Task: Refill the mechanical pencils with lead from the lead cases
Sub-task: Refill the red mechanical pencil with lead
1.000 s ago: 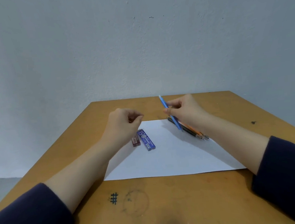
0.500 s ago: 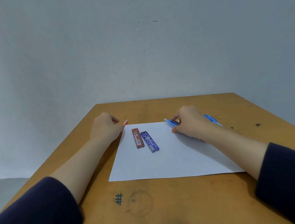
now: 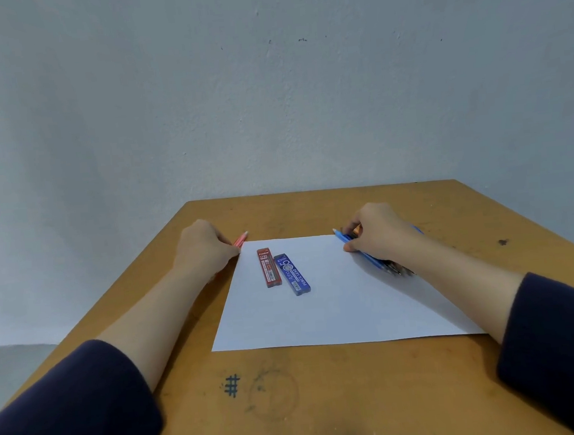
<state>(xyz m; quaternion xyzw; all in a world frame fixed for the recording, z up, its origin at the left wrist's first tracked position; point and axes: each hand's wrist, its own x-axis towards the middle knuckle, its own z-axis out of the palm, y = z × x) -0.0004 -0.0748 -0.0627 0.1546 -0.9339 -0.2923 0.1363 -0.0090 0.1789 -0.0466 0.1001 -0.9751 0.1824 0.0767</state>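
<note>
A red lead case (image 3: 268, 266) and a blue lead case (image 3: 292, 274) lie side by side on a white sheet of paper (image 3: 337, 309). My left hand (image 3: 203, 248) rests on the desk at the paper's far left corner and grips a pink mechanical pencil (image 3: 241, 238), only its tip showing. My right hand (image 3: 381, 234) sits at the paper's far right edge, fingers curled round a blue mechanical pencil (image 3: 341, 235). Beneath that hand and wrist lie more pencils (image 3: 394, 268), one orange, mostly hidden.
The wooden desk (image 3: 327, 403) has a drawn hash mark and a pencilled circle near its front edge. A plain grey wall stands right behind the desk's far edge. The floor drops away at the left.
Both hands have come down from the air to the desk. The blue pencil, held upright a second ago, now lies low by the paper's edge. The left hand moved left, uncovering the cases.
</note>
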